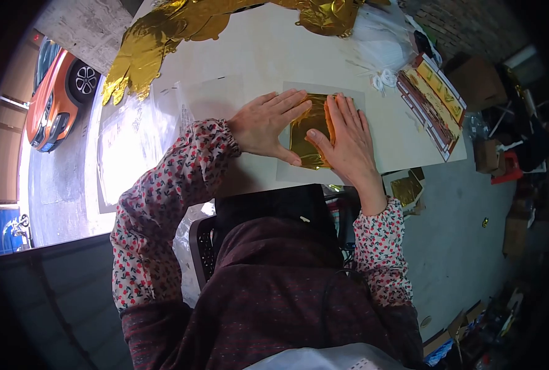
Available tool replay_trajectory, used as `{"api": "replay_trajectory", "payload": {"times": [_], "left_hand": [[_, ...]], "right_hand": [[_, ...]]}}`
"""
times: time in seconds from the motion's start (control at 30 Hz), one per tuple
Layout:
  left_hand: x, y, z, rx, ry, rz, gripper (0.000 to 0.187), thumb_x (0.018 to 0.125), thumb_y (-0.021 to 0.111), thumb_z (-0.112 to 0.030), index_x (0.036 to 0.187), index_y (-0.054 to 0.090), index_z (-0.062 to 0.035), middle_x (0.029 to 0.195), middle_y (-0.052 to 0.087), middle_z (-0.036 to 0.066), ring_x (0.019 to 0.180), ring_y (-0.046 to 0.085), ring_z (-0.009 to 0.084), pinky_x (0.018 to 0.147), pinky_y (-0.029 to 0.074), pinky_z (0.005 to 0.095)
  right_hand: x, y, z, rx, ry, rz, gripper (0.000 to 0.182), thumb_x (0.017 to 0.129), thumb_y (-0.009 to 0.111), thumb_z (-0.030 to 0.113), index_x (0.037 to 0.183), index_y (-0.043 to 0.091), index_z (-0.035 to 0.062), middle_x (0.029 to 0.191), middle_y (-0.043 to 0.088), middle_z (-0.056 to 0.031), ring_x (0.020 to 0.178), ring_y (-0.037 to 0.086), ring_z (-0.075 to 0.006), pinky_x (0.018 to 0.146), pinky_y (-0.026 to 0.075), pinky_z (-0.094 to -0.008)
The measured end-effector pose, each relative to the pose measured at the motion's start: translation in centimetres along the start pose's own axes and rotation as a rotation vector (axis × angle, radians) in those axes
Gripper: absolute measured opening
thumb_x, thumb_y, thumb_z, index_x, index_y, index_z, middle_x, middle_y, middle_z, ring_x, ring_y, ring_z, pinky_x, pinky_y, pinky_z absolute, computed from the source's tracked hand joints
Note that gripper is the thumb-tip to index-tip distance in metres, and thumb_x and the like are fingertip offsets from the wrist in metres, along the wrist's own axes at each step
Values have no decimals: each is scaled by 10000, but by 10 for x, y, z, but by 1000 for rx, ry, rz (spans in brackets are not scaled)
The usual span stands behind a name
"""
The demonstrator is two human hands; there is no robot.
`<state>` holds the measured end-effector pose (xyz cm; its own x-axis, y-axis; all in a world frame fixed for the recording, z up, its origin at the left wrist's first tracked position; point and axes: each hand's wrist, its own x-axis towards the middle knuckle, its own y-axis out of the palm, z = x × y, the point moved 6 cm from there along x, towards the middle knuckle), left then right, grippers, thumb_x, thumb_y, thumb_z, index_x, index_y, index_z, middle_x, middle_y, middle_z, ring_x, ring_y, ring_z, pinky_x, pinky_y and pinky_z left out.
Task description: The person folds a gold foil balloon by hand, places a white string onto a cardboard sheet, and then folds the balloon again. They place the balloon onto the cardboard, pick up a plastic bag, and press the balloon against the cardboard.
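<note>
A folded gold foil piece (314,132) lies on a clear plastic sheet (291,171) on the table. My left hand (268,121) rests along the foil's left side, fingers stretched out and thumb apart. Over the foil's right part my right hand (347,137) lies flat, its fingers extended and its thumb pointing to the left. Neither hand grips anything. Parts of the foil and the sheet are hidden under the hands.
Gold foil balloons (194,24) are heaped along the table's (249,68) far edge. At the right lie a printed colourful packet (432,105), white string (384,79) and plastic bags (379,43). Clear plastic wrapping (140,139) lies left. Cardboard boxes (475,80) stand beyond the table.
</note>
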<state>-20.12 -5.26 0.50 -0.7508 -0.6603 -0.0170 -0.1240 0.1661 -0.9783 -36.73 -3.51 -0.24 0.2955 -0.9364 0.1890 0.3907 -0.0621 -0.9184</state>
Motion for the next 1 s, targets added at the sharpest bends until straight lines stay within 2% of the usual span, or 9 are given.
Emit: {"api": "replay_trajectory", "payload": {"times": [0.13, 0.23, 0.33, 0.43, 0.53, 0.7, 0.83, 0.93, 1.0], "left_hand": [[0, 2, 1, 14, 0, -3, 1163, 729, 674, -744, 1548, 212, -60, 1604, 201, 193, 1490, 203, 324, 1201, 208, 502], [1, 3, 1, 15, 5, -7, 1149, 735, 684, -727, 1545, 217, -60, 1602, 208, 190, 1488, 207, 325, 1202, 212, 497], [0, 2, 1, 8, 16, -34, 1137, 736, 702, -704, 1541, 225, -58, 1599, 220, 185, 1485, 216, 326, 1200, 218, 495], [0, 3, 2, 10, 21, -41, 1133, 732, 715, -692, 1537, 232, -57, 1596, 229, 178, 1483, 223, 323, 1199, 226, 494], [1, 5, 4, 55, 25, -21, 1165, 731, 611, -799, 1530, 250, -32, 1600, 223, 178, 1491, 208, 293, 1205, 213, 463], [0, 2, 3, 60, 40, -13, 1167, 728, 617, -796, 1531, 247, -35, 1604, 219, 169, 1490, 213, 285, 1204, 209, 475], [-3, 5, -4, 74, 110, 28, 1160, 718, 633, -791, 1538, 245, -67, 1611, 216, 144, 1493, 209, 268, 1207, 188, 504], [-9, 5, -20, 33, 220, 88, 1187, 678, 737, -699, 1557, 207, -102, 1618, 200, 126, 1494, 207, 280, 1199, 193, 545], [-12, 4, -26, 23, 238, 96, 1200, 666, 743, -698, 1561, 201, -109, 1620, 197, 124, 1497, 202, 273, 1201, 190, 543]], "right_hand": [[-7, -8, -21, -41, 54, -29, 821, 931, 542, 570, 1515, 315, 40, 1573, 285, -207, 1480, 222, -343, 1201, 156, -490], [-29, -29, -45, -241, 95, -140, 707, 944, 589, 461, 1471, 387, 35, 1530, 355, -216, 1426, 330, -339, 1146, 280, -492], [-76, -56, -67, 95, 225, -375, 489, 952, 625, 346, 1286, 566, -6, 1264, 612, -204, 1128, 611, -334, 929, 492, -451], [-115, -43, -68, 341, 502, -197, 320, 955, 650, 286, 1020, 666, -27, 868, 718, -122, 700, 681, -238, 624, 532, -339], [-123, -10, -62, 851, 662, -104, 320, 976, 629, 284, 929, 686, -27, 663, 675, -38, 555, 637, -104, 498, 465, -228], [-126, 15, -54, 1278, 680, -77, 259, 972, 646, 243, 800, 639, 49, 666, 655, -42, 542, 609, -92, 509, 462, -212], [-148, 14, -36, 1318, 581, -95, 279, 980, 632, 207, 754, 606, 45, 658, 635, -29, 572, 584, -78, 556, 473, -223], [-182, 17, -17, 1358, 626, -9, 261, 985, 617, 172, 763, 604, 35, 661, 636, -47, 580, 595, -103, 580, 493, -243], [-190, 20, -16, 1449, 555, 45, 293, 1017, 563, 273, 942, 641, 1, 823, 683, -71, 687, 643, -123, 618, 515, -268]]}}
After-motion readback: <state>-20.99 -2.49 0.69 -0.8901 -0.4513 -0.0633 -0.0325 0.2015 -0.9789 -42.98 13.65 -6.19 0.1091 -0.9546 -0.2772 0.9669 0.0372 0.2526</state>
